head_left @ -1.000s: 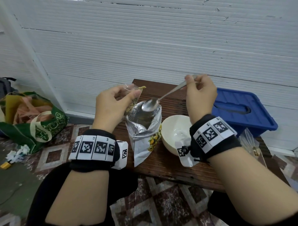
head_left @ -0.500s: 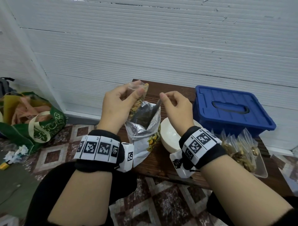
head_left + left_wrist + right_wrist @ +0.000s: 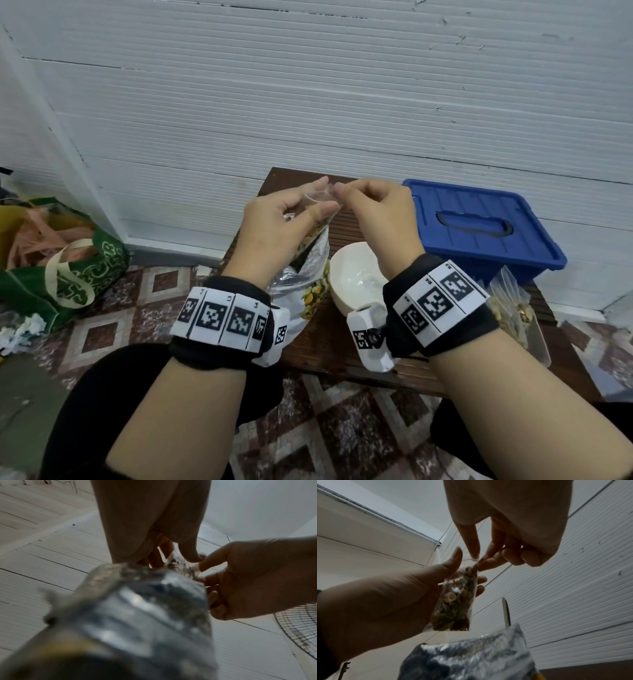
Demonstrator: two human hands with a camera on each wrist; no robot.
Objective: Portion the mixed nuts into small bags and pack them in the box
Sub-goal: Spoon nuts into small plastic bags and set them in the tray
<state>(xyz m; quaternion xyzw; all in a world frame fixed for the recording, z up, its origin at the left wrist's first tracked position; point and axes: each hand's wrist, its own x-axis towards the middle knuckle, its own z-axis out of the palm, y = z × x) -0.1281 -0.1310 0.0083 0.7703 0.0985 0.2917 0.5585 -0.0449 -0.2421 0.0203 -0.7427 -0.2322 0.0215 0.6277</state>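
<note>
- Your left hand (image 3: 388, 599) holds the small clear plastic bag of mixed nuts (image 3: 453, 604) at middle frame, above the open silver foil pouch (image 3: 471, 655).
- Your right hand (image 3: 505, 536) pinches the bag's top; press along it until it closes.
- I cannot tell if it is sealed.
- The blue plastic box (image 3: 479, 233) at right has its lid on.

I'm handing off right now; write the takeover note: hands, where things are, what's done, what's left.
Left hand holds the small clear bag, part-filled with nuts, above the foil nut pouch.
Right hand pinches the bag's top edge.
Spoon stands in the pouch.
White bowl sits right of the pouch; filled bags lie in a clear tray at right.
Blue box is lidded, behind the bowl.
Done: several bags filled.
Left: seal this bag, then pack all in the box.
</note>
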